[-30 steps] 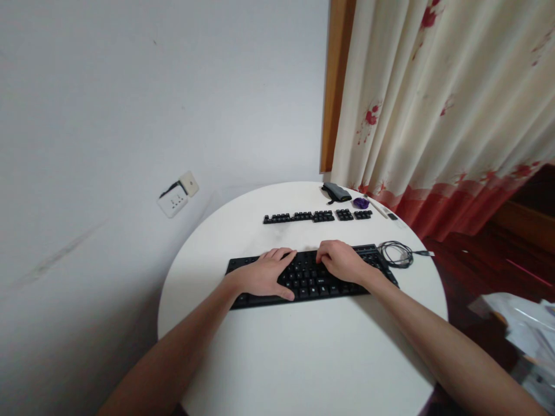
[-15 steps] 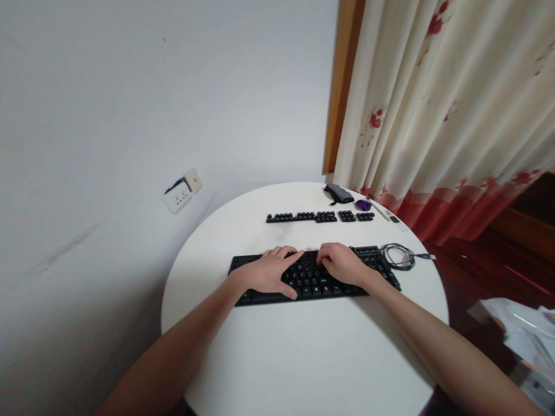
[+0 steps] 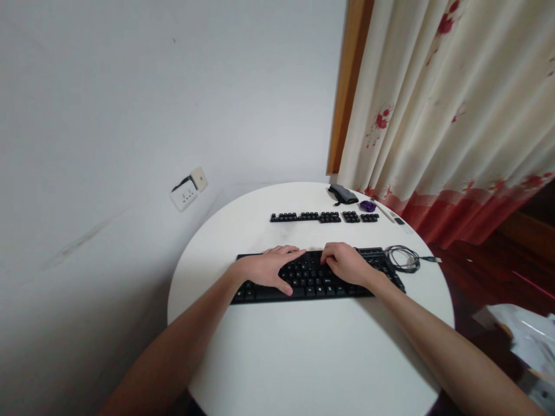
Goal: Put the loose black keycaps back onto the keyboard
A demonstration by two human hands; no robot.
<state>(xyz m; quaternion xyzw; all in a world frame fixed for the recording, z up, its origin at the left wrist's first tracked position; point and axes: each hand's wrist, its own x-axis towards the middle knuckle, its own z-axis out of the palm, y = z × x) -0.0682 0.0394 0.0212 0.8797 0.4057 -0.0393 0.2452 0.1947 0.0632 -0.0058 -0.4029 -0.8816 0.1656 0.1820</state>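
Note:
A black keyboard lies on a round white table, part of it covered by both hands. My left hand rests across its left half, fingers stretched toward the far edge and thumb spread over the keys. On the keyboard's right half, my right hand has its fingers bent and closed down at the upper rows; whatever is at their tips is hidden. Beyond the keyboard, black keycaps stand grouped in a broken row. The keyboard's cable is coiled at the right, its plug pointing outward.
At the table's back right are a grey-and-black pouch, a purple bundle and a thin pale tool. A wall with a socket borders the left. A curtain hangs behind; white bags lie lower right.
The whole view has shifted slightly, so the scene sits a little further right. My left thumb has lifted or drawn slightly inward; my right hand keeps its place on the keyboard.

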